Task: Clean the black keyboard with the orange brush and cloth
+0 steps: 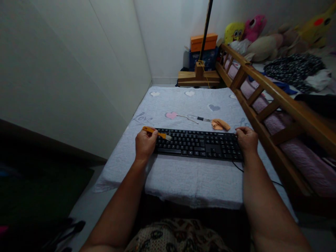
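Note:
A black keyboard (196, 143) lies on the cloth-covered table, its cable running off near the right end. My left hand (145, 143) is at the keyboard's left end, closed around the handle of a small yellow brush (157, 133). The brush's pale bristles point right, over the left part of the keys. At the opposite end, my right hand (247, 139) has its fingers closed at the keyboard's right edge. Behind the keyboard are a folded orange cloth (220, 124), a thin tool with a black grip (200, 118) and a slim pale stick (187, 118).
A wooden bed rail (273, 91) runs along the table's right side, with plush toys (254, 31) and clothes beyond. At the back stands a black pole (206, 31) on a wooden base, near an orange box (203, 42). A pale panel (78, 66) rises at left.

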Tool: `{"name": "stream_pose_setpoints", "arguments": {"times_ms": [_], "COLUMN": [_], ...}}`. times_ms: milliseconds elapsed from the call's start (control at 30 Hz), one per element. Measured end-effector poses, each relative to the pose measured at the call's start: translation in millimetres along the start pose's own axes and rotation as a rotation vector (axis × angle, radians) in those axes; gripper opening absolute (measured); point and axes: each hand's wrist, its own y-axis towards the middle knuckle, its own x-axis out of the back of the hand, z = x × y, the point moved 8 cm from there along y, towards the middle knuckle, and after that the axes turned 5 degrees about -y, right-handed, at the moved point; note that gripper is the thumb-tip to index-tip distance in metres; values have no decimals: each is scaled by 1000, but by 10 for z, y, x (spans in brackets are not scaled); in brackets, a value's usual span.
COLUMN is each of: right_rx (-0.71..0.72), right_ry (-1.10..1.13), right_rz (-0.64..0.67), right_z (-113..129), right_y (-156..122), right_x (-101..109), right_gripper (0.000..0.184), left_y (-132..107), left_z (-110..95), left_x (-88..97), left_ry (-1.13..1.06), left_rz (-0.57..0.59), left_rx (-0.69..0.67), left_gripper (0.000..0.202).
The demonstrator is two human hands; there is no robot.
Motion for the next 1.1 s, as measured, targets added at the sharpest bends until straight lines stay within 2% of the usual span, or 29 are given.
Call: {"name": "stream_pose_setpoints", "arguments": {"times_ms": [300,600,867,1000,1100], "right_rx": [-27,8,-13,-6,-4], "right_ry": [-22,-23,-24,-25,-34], "right_rz": [0,9,-4,-9,-14], "right_z": [5,-17,-31,-14,-20], "right_y": [-12,19,15,16,18], "right_x": [8,3,2,4,8], "right_gripper": [19,21,20,19,19], "left_y": [174,245,283,276,252], "left_z": [149,238,241,208,204], "left_x": [414,709,975,1039,958], "left_ry": [118,214,358,319,155], "left_rz": [-89,-151,-233,-294,-282], "left_rx": [1,35,-16,-22,-12], "left_gripper": [22,31,32,27,29]}}
